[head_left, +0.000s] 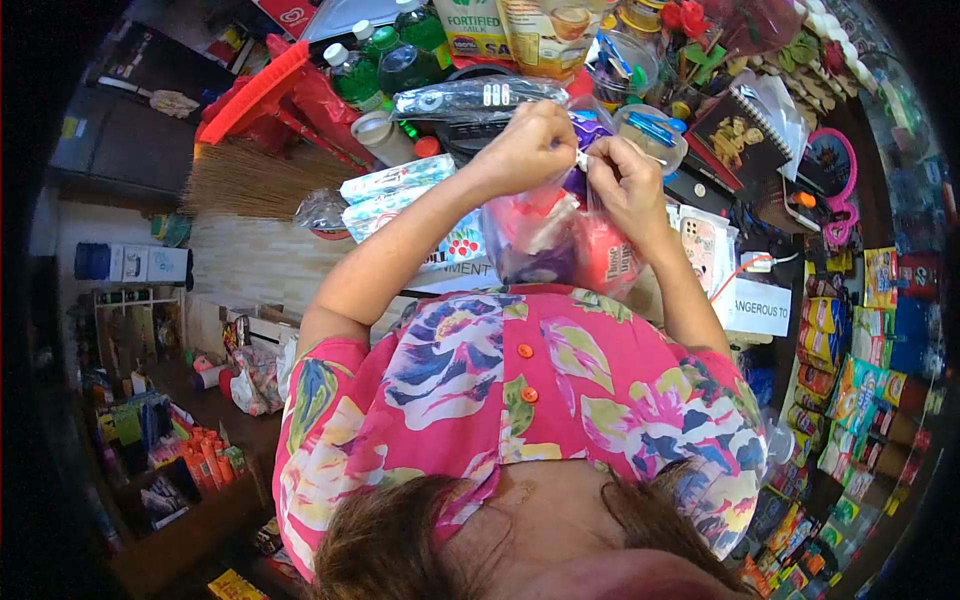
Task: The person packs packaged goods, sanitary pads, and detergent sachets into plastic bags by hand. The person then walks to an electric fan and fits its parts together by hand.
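Note:
A clear plastic bag [545, 240] with pink, white and purple things in it hangs just in front of my chest. My left hand [535, 148] is closed in a fist at the bag's gathered top. Beside it, my right hand [622, 182] pinches the same twisted end, thumb against fingers. A small whitish twist of plastic shows between the two hands. Pink packaging with printed letters [606, 258] presses against the bag's right side. Plastic-wrapped packs [400, 195] lie under my left forearm.
Green-bottled drinks [350, 75], a milk pouch [475, 25] and a plastic-wrapped black item [470, 97] stand or lie behind my hands. A broom [245, 180] leans at the left. To the right are a spiral notebook [740, 135], a phone case [698, 245] and hanging snack packets [855, 385].

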A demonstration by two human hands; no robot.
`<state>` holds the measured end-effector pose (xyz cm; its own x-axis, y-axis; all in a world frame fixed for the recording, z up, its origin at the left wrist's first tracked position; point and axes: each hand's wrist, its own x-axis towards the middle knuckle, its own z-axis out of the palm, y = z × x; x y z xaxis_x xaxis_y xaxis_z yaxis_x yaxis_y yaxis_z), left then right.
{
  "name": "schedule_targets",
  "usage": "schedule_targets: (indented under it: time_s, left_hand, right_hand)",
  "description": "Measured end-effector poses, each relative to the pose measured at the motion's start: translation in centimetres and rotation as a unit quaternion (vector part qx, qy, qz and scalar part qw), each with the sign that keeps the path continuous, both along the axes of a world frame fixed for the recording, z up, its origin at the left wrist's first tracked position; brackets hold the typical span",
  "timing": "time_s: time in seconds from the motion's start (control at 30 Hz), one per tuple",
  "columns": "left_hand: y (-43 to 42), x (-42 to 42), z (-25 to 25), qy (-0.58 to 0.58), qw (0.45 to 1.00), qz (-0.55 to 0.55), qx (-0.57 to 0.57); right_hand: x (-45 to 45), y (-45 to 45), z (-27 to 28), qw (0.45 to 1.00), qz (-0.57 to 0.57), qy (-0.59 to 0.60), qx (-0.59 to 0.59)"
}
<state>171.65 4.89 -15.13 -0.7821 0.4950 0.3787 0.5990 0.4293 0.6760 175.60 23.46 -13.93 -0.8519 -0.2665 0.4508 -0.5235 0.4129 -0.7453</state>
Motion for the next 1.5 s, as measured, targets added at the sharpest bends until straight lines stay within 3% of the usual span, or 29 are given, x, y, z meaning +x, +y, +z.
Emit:
schedule_targets:
  time_s: [0.13, 0.33, 0.43, 0.63, 0.73, 0.83, 0.9, 1.03, 1.27, 1.37, 1.5]
  left_hand:
    - [-0.2, 0.1, 1.4, -0.081, 0.996, -0.014, -0.031]
    - [-0.1, 0.5, 1.3, -0.017, 0.998, -0.007, -0.053]
    - [0.4, 1.1, 2.0, 0.002, 0.996, 0.022, -0.083]
    - [0.9, 1.0, 1.2, 0.053, 0.994, 0.061, -0.067]
    - [0.5, 1.0, 0.5, 0.035, 0.993, 0.090, -0.061]
    - [0.6, 1.0, 0.5, 0.042, 0.997, 0.062, -0.034]
    - [0.6, 0.8, 0.6, 0.030, 0.998, 0.048, -0.024]
    - [0.4, 1.0, 0.6, 0.025, 0.999, 0.031, -0.024]
    - [0.0, 0.9, 0.4, -0.020, 1.000, 0.009, -0.002]
    - [0.7, 2.7, 0.8, 0.084, 0.991, 0.091, 0.046]
    - [0.8, 3.9, 1.7, 0.193, 0.975, 0.109, -0.009]
  right_hand:
    - [0.1, 0.4, 1.4, 0.999, 0.028, -0.001, 0.026]
    - [-0.4, 0.2, 1.7, 0.964, 0.047, 0.153, 0.214]
    - [-0.5, -0.3, 1.7, 0.951, 0.050, 0.182, 0.245]
    - [-1.0, 0.1, -0.2, 0.966, -0.007, 0.211, 0.146]
    - [-0.8, 1.7, 0.5, 0.980, -0.133, 0.144, 0.021]
    - [-0.4, 2.1, 0.6, 0.991, -0.105, 0.080, -0.019]
    - [0.1, 1.7, 0.9, 0.999, -0.028, 0.039, 0.002]
    - [0.3, 0.7, 0.6, 0.991, 0.017, 0.081, 0.104]
    - [-0.2, 0.0, 0.3, 0.979, 0.009, 0.153, 0.134]
    - [-0.4, -0.1, -0.2, 0.984, -0.008, 0.138, 0.108]
    - [-0.2, -0.4, -0.5, 0.999, -0.028, 0.039, 0.003]
